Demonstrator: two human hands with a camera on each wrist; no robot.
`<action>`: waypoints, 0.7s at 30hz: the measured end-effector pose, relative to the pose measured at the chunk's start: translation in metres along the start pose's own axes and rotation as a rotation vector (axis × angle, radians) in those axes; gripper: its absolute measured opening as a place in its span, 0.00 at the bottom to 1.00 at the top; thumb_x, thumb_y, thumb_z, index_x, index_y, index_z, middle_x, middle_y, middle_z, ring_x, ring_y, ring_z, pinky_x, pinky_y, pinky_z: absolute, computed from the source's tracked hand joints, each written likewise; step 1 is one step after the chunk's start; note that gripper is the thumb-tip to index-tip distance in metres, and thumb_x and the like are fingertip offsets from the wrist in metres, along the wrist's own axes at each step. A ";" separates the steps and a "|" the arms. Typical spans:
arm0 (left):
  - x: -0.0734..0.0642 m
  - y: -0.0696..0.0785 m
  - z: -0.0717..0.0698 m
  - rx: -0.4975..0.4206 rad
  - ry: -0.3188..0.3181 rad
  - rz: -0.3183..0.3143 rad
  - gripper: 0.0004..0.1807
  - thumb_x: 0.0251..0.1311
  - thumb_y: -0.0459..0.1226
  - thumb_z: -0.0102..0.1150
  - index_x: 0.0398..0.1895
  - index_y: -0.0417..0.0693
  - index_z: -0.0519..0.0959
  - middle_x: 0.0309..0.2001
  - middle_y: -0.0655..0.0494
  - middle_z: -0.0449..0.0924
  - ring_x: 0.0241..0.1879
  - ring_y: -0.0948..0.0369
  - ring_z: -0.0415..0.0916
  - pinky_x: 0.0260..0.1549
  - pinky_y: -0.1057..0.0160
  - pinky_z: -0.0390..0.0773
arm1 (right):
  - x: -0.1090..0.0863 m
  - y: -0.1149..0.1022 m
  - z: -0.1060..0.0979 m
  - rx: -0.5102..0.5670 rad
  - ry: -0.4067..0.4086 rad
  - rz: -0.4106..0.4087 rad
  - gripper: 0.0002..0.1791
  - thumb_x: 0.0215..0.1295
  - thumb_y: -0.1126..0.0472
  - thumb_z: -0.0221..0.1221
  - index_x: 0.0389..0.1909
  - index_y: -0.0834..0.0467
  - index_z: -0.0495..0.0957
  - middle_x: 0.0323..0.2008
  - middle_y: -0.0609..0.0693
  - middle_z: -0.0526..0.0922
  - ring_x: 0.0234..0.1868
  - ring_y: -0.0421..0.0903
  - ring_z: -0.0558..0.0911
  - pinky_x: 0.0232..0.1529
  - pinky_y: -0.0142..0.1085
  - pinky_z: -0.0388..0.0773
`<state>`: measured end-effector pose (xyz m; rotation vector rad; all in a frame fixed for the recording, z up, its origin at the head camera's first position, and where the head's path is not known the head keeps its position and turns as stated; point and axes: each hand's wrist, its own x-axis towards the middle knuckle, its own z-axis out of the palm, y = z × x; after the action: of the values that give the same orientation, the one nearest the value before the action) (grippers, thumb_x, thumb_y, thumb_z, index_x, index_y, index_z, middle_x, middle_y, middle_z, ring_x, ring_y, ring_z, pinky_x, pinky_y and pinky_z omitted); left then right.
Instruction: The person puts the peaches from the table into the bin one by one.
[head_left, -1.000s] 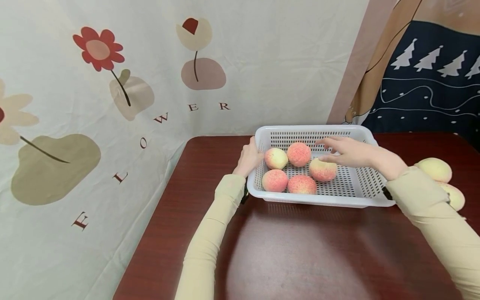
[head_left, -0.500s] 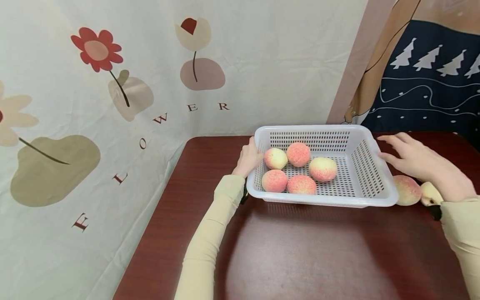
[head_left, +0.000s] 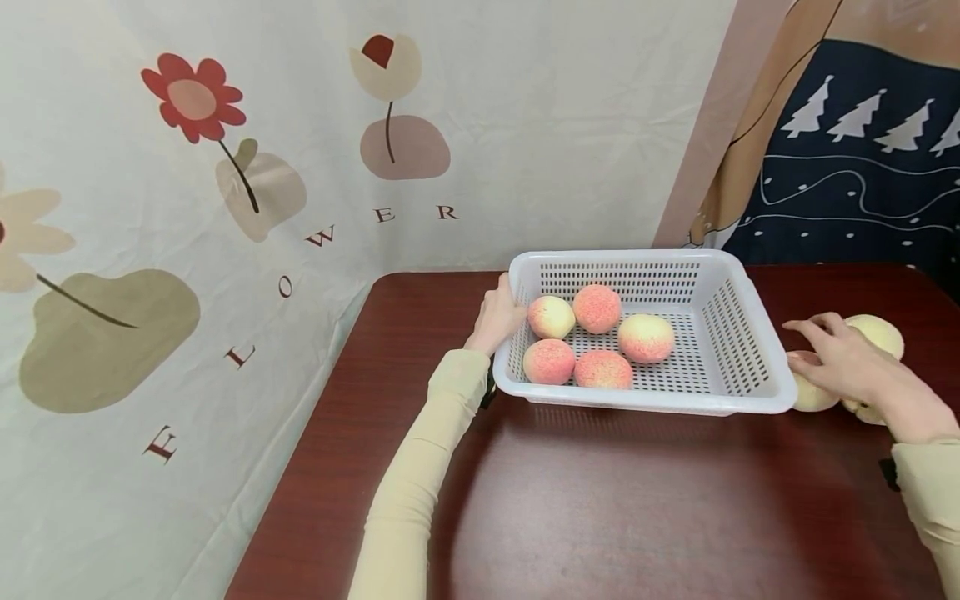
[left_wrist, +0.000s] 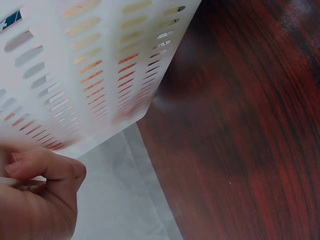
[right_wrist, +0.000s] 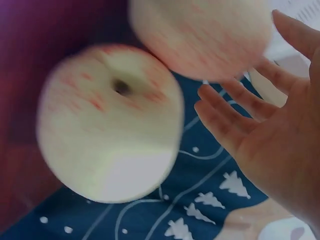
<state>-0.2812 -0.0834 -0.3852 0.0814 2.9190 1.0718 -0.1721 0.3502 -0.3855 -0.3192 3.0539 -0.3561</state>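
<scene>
My left hand (head_left: 497, 318) grips the left rim of a white perforated plastic basket (head_left: 645, 402); the left wrist view shows the curled fingers (left_wrist: 55, 167) at the basket's edge. Inside the basket, toward its left side, lie several pink-and-yellow peaches (head_left: 647, 338). Just outside the right wall, my right hand (head_left: 847, 362) is over a peach (head_left: 810, 396) that it partly hides. In the right wrist view its loosely spread fingers are right beside that peach (right_wrist: 210, 35), and a second peach (right_wrist: 110, 125) with a stem hollow is close by.
Right of the basket are more peaches, a pale one (head_left: 879, 335) behind my right hand and one (head_left: 866, 412) partly hidden under it. The dark red-brown table (head_left: 615, 500) meets a flower-printed cloth (head_left: 300, 250) at the left and back. A tree-patterned cloth (head_left: 862, 183) hangs at the back right.
My right hand has left the basket, moved right past its wall and lowered over a peach outside. The left hand and the basket stay in place.
</scene>
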 end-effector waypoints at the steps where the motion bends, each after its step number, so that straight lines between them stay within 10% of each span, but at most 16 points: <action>1: 0.000 0.000 0.000 0.000 0.001 0.000 0.30 0.62 0.34 0.48 0.68 0.47 0.55 0.46 0.40 0.78 0.35 0.51 0.83 0.23 0.62 0.78 | -0.001 0.000 0.004 0.000 -0.005 0.008 0.33 0.63 0.51 0.58 0.61 0.69 0.62 0.55 0.75 0.59 0.50 0.72 0.68 0.47 0.66 0.67; 8: 0.001 0.000 0.000 -0.003 -0.005 0.001 0.30 0.61 0.34 0.47 0.68 0.47 0.55 0.45 0.40 0.79 0.34 0.50 0.84 0.21 0.62 0.78 | -0.005 -0.003 0.028 -0.030 0.078 0.022 0.43 0.49 0.42 0.66 0.59 0.67 0.65 0.53 0.71 0.64 0.50 0.69 0.69 0.44 0.65 0.69; 21: 0.001 0.001 0.000 0.065 0.018 -0.001 0.29 0.61 0.34 0.47 0.67 0.46 0.56 0.45 0.39 0.78 0.36 0.51 0.81 0.27 0.60 0.77 | -0.006 0.001 0.046 -0.028 0.269 -0.111 0.28 0.47 0.58 0.66 0.48 0.69 0.72 0.43 0.69 0.75 0.43 0.63 0.76 0.48 0.59 0.69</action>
<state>-0.2822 -0.0827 -0.3843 0.0723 2.9692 0.9828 -0.1628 0.3425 -0.4304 -0.4814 3.3150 -0.3918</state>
